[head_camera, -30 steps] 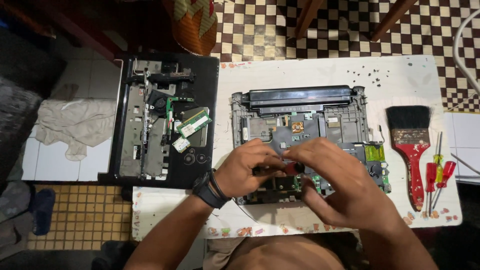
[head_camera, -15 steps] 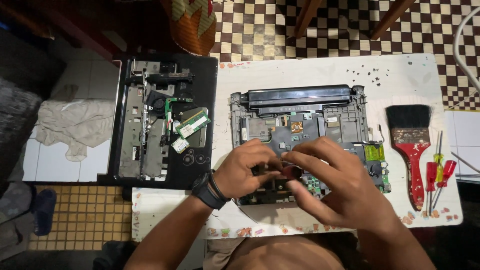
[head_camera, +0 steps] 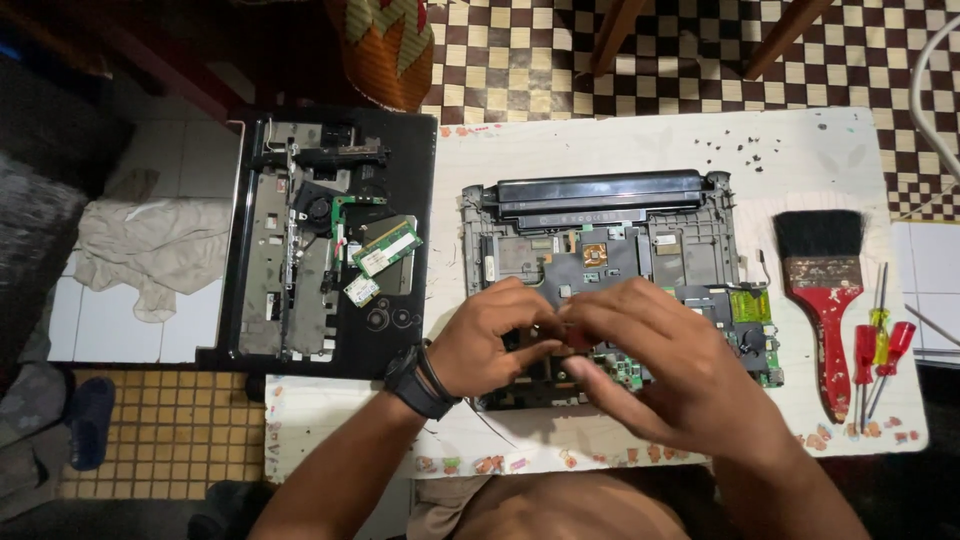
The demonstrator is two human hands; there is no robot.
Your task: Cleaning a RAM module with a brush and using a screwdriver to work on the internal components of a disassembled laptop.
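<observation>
An opened grey laptop base (head_camera: 610, 245) lies on the white table (head_camera: 560, 140), its green circuit board (head_camera: 750, 305) exposed and a black battery bar (head_camera: 600, 195) along its far side. My left hand (head_camera: 490, 340), with a black watch (head_camera: 418, 380) on the wrist, is curled over the board's near middle. My right hand (head_camera: 670, 375) meets it fingertip to fingertip, pinching a small red-handled tool (head_camera: 577, 338) that is mostly hidden. The hands cover the spot they touch.
A black laptop shell (head_camera: 300, 240) with a green memory card (head_camera: 387, 247) lies at left, overhanging the table edge. A red-handled brush (head_camera: 825, 290) and red screwdrivers (head_camera: 868, 350) lie at right. Loose screws (head_camera: 740, 145) sit at the far right; a cloth (head_camera: 150, 250) is on the floor.
My right hand has closed further over the red tool, so less of it shows. Both hands stay on the same spot of the board.
</observation>
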